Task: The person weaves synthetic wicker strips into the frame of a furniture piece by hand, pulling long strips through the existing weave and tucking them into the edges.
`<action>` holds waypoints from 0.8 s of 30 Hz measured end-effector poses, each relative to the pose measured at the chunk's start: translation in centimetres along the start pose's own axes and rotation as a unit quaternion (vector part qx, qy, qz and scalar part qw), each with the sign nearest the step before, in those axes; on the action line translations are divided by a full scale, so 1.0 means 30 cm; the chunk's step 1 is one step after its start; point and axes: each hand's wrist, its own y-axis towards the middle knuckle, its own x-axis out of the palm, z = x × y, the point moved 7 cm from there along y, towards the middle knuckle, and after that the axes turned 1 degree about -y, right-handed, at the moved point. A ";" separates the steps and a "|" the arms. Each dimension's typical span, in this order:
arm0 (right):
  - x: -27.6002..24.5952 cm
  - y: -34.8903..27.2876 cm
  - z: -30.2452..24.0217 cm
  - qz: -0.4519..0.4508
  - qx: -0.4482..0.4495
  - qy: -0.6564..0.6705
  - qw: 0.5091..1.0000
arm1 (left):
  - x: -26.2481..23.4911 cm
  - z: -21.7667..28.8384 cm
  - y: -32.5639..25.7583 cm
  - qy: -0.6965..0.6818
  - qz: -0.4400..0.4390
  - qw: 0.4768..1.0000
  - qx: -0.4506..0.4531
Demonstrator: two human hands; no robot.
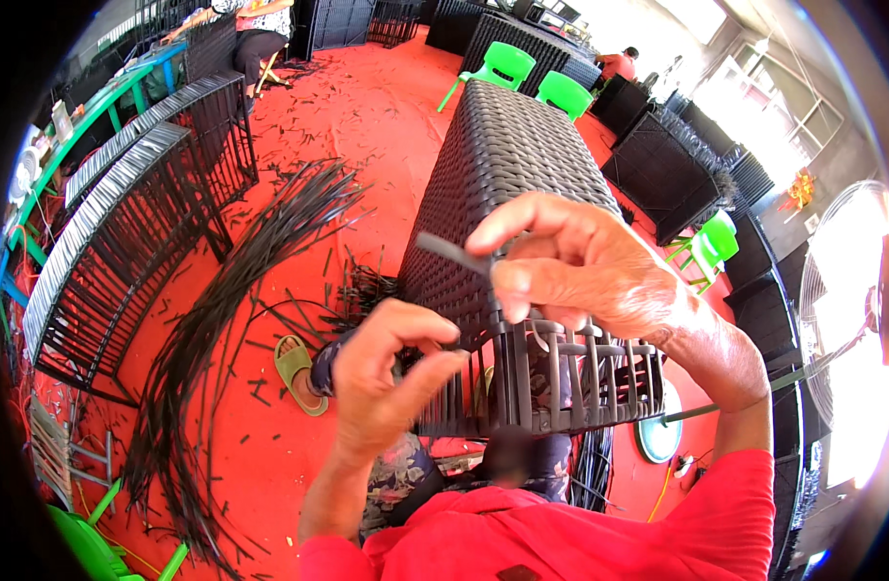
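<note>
A tall piece of furniture woven in dark rattan-like strips (493, 165) stands in front of me, its lower end an open frame of bars (595, 378). My right hand (585, 257) is over its near top edge, thumb and index finger pinching a short flat dark strip (449, 254) whose free end points left. Left of the near corner is my left hand (382, 373), raised, its thumb and index fingertips brought close together. A dark bit shows at those fingertips, too small to make out. Neither hand visibly presses on the weave.
A long bundle of loose black strips (212, 329) lies on the red floor (386, 107) to the left, with scattered offcuts. Curved slatted frames (125, 252) stand beyond it. Green chairs (503, 66) are behind the piece. A large fan (851, 300) is at right. Two people sit farther off.
</note>
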 end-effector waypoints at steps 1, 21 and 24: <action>-0.013 -0.007 -0.012 0.021 -0.024 -0.010 0.999 | 0.025 0.011 -0.016 0.130 -0.029 0.989 0.061; 0.034 -0.082 -0.085 -0.007 -0.239 -0.458 0.856 | 0.129 0.056 -0.083 0.282 0.062 0.913 0.288; 0.052 -0.072 -0.047 -0.028 -0.227 -0.463 0.856 | 0.122 0.050 -0.084 0.268 0.068 0.921 0.276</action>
